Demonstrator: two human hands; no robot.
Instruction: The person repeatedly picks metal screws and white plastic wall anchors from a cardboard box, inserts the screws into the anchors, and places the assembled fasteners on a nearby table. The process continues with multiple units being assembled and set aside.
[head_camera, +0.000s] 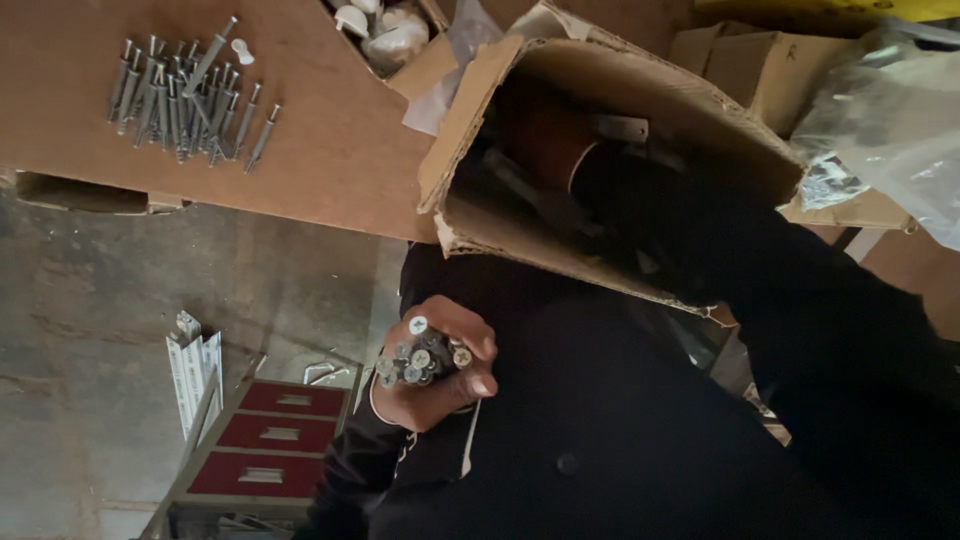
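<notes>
Left hand: the left hand (432, 365) is clenched around a bundle of screws (420, 358), held low in front of the dark jacket (600, 400), below the table edge.
Bundle orientation: heads face up toward the camera and shanks run down into the fist; judged, this keeps the heads level and the bundle together.
Bundle vs. hand: the screws sit inside the curled fingers, with only the round heads showing above the fist. One pale head stands slightly higher than the rest.
Right hand: the right arm's dark sleeve (720, 230) reaches into the open cardboard box (560, 150). The hand itself is in shadow inside; cannot tell whether it is released or gripping anything.
Box placement: it lies tipped on its side at the table edge, mouth toward the person; judged, so the contents can be reached without lifting it.
Box contents: dark, with a few pale shapes visible; too dim to identify.
Loose pile: a heap of grey screws with plugs (185, 95) lies on the brown table (330, 150), well apart from both hands, roughly aligned side by side.
Pile vs. bundle: the pile is up and to the left of the held bundle, with bare table between it and the box.
Surroundings: more cardboard boxes (760, 60) and a clear plastic bag (890, 120) sit beyond the open box. A red-panelled cabinet (270, 435) and white strips (195, 370) lie on the concrete floor (90, 330) below.
</notes>
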